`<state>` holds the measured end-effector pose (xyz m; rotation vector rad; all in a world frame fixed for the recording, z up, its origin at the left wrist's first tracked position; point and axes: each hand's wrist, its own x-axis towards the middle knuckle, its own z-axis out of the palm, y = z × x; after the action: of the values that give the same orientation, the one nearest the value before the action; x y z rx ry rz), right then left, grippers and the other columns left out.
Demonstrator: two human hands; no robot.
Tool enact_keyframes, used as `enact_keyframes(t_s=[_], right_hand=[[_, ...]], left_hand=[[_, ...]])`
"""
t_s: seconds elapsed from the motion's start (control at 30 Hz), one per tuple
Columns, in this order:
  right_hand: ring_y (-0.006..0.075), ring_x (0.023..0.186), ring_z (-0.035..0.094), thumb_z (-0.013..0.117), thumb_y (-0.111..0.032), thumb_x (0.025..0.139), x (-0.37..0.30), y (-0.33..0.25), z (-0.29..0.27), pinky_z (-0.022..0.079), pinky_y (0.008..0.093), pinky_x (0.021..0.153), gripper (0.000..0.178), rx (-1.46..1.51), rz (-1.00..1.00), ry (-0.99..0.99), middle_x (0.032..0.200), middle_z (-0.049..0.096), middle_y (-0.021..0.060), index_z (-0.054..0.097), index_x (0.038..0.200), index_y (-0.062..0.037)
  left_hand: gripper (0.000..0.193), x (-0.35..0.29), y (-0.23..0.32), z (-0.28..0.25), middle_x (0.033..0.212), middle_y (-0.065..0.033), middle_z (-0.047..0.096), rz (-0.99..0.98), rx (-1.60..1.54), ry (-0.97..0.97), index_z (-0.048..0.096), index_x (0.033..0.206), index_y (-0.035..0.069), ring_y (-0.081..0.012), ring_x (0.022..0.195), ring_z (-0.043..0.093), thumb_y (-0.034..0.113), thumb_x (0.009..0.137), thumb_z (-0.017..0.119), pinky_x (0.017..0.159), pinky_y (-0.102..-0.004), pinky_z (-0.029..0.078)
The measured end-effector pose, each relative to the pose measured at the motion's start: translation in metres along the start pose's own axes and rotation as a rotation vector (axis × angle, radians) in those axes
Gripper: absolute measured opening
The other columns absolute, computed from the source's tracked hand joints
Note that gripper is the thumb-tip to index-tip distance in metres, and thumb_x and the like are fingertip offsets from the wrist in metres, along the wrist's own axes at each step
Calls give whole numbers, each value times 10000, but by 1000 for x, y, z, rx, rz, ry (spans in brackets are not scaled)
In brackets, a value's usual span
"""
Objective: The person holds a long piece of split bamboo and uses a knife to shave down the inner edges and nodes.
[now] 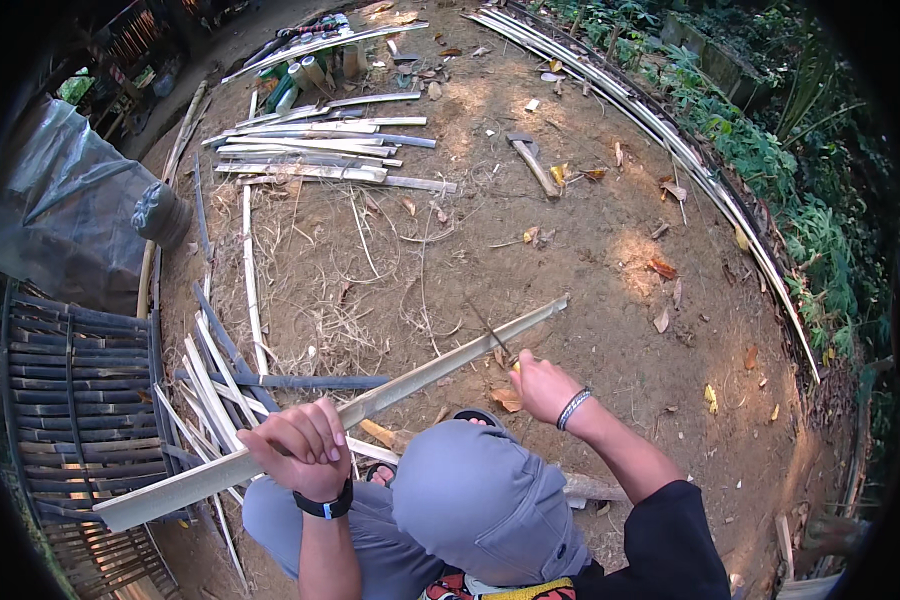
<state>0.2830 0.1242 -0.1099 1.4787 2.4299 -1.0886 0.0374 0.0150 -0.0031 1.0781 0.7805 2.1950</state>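
Observation:
A long, pale split bamboo strip (410,384) slants across in front of me, from low on the left up to the right. My left hand (302,445) is closed around it, fingers curled over the top, with a dark band on the wrist. In my right hand (548,388) is a thin-bladed knife (487,326); a bit of yellow handle shows at the fist. The dark blade crosses the strip near its far right end; whether it cuts into the strip I cannot tell. My bent, grey-clad knee (470,500) rises between the two arms.
Split bamboo pieces (305,150) lie piled at the back left, and looser strips (215,380) near my left hand. A dark-headed tool (538,166) with a wooden handle rests on the soil. Long strips (670,140) border the plants. A slatted bamboo frame (85,405) stands left.

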Motion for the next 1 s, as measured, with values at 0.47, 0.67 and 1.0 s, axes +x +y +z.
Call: enact_keyframes(t_s=[0.47,0.67,1.0], right_hand=[[459,759,618,427,-227,939,-25,-48,-9,513,500,666,303,-19,-65,-103,754,612,308,430,971,74],[474,755,608,422,-233,941,-17,-3,-4,503,521,690,315,-10,36,-27,751,602,327,412,977,80],[471,825,603,437,-238,934,16,60,9,500,505,736,335,-65,174,42,830,606,331,456,986,92]], left_hand=[[607,-10,6,-3,383,21,268,-1,43,-16,278,485,136,-96,306,260,439,1005,198,367,-223,335],[634,-10,8,7,362,16,308,-3,7,-142,291,460,128,-97,295,305,455,998,217,357,-226,356],[632,-8,4,5,357,15,309,13,0,-128,294,460,126,-97,296,302,453,997,233,355,-222,353]])
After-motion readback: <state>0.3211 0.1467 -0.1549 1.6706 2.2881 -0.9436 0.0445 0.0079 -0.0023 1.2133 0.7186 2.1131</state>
